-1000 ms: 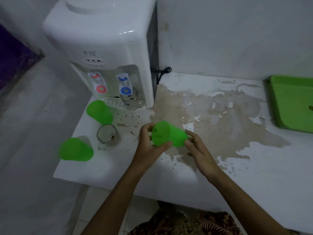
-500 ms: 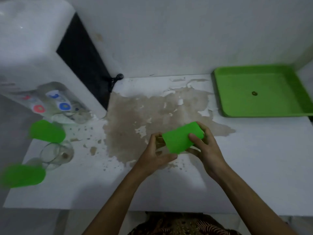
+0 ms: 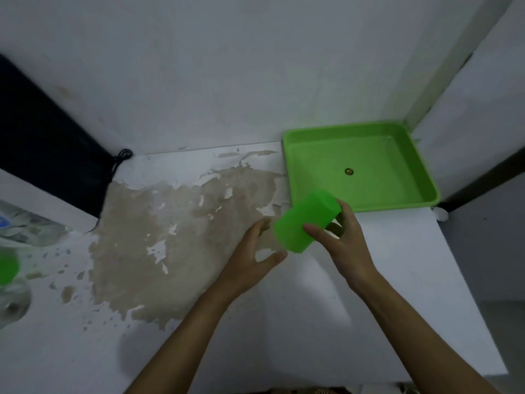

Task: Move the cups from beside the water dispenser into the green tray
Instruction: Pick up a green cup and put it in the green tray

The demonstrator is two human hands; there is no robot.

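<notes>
My right hand (image 3: 345,245) grips a green plastic cup (image 3: 305,221), tilted on its side just above the counter, close to the near left corner of the green tray (image 3: 397,204). The tray sits at the back right against the wall and holds no cups, only a small dark spot at its middle. My left hand (image 3: 252,258) hovers open just left of the cup, fingers spread, not touching it. At the far left edge I see another green cup (image 3: 7,267) and a clear glass mug (image 3: 11,302), both cut off by the frame.
The water dispenser (image 3: 31,223) shows only partly at the left, with its black back and cord (image 3: 120,157). The white counter (image 3: 397,308) has a large brown patch of peeled paint (image 3: 170,237). A wall closes the right side beyond the tray.
The cup has travelled right toward the tray. My left hand has let go of it and opened; my right hand alone holds it. The view has swung right, away from the dispenser.
</notes>
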